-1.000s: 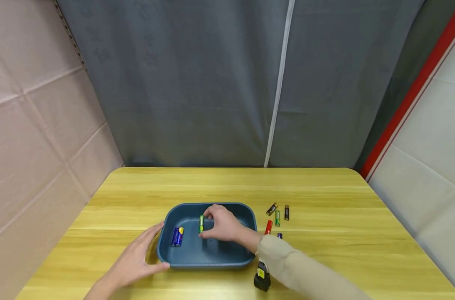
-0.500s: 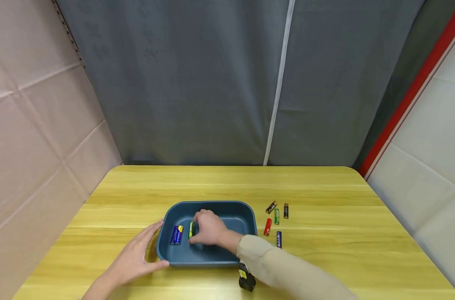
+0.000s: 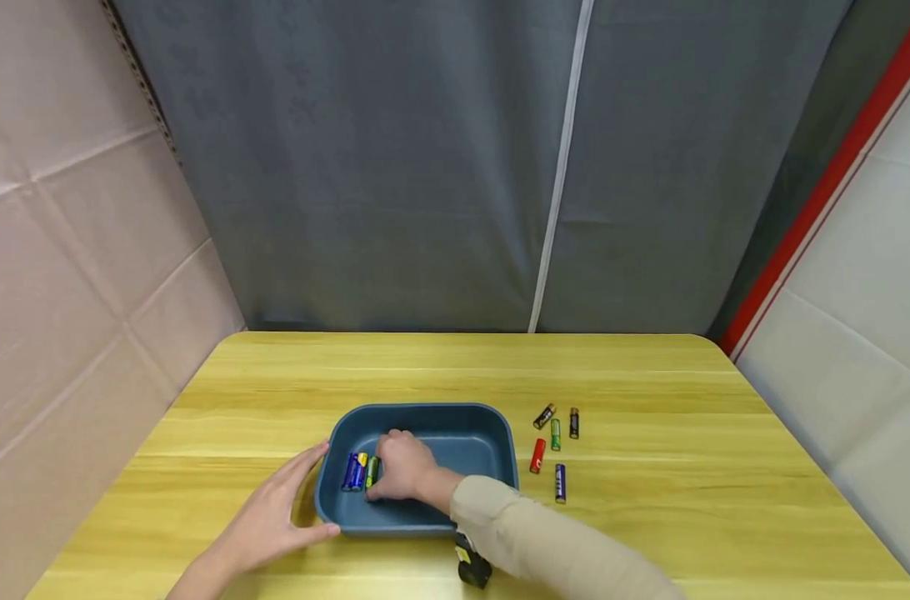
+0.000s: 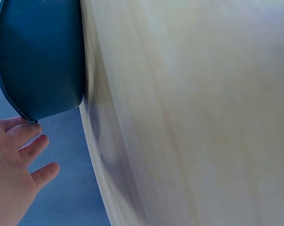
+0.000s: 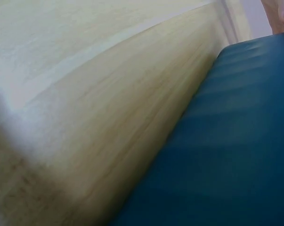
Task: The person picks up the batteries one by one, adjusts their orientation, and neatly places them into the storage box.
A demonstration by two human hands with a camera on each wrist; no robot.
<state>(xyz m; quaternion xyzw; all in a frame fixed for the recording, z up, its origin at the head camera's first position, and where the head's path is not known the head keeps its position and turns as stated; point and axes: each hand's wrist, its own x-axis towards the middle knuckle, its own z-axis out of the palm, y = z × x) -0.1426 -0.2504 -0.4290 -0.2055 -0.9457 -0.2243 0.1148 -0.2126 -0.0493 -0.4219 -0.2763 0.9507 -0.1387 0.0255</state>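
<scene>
My right hand reaches into a dark blue tray and pinches a green battery between thumb and fingers, low over the tray floor. Just left of it, two blue batteries lie side by side, one with a yellow end. At the tray's left end is my left hand, fingers extended and thumb spread along the near corner. The left wrist view shows the left hand with fingertips at the tray rim. In the right wrist view only the tray's outer wall shows large; the right hand's grip is hidden there.
Right of the tray, on the wooden table, lie two black batteries, a green battery, a red battery and a blue battery. A grey curtain hangs behind the table.
My right hand has moved left inside the tray with the green battery, from near the middle to right beside the two blue ones. The left hand has stayed at the tray's left end.
</scene>
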